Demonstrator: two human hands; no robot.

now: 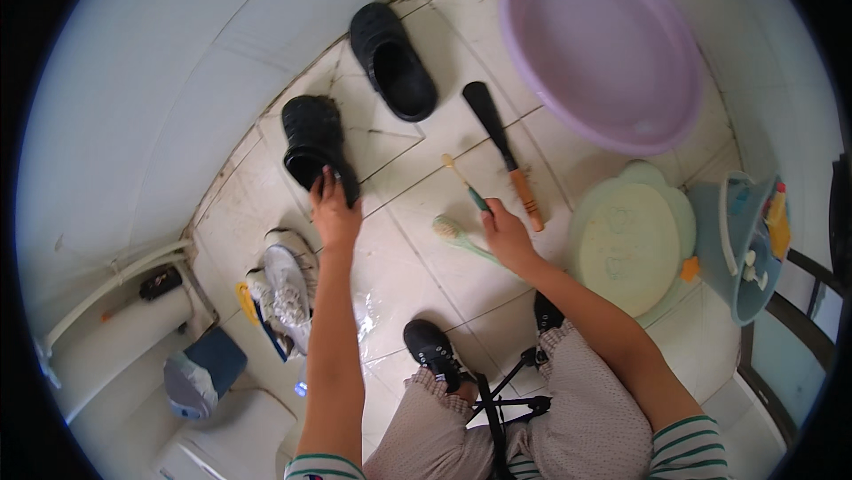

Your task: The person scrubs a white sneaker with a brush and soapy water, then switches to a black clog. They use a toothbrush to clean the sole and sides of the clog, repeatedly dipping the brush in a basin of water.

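Note:
My left hand (334,214) grips the heel end of a black clog (313,122), fingers reaching into its opening. The clog lies on the tiles, its toe pointing away from me. In my right hand (511,240) is a toothbrush (460,177) with a green grip and a pale yellowish head, pointing up and left. A green long-handled scrub brush (452,232) with pale bristles lies just left of that hand. Farther off, the other black clog (379,34) rests near the wall. A black tool with a wooden handle (526,197), blade-shaped, lies beyond the toothbrush.
A purple basin (599,47) stands at the upper right, with a pale green basin (629,240) nearer me. Beside it is a blue bucket (715,247) holding bottles. White sneakers (293,260) sit at left, by a shelf (126,327). The tiles (399,280) look wet in places.

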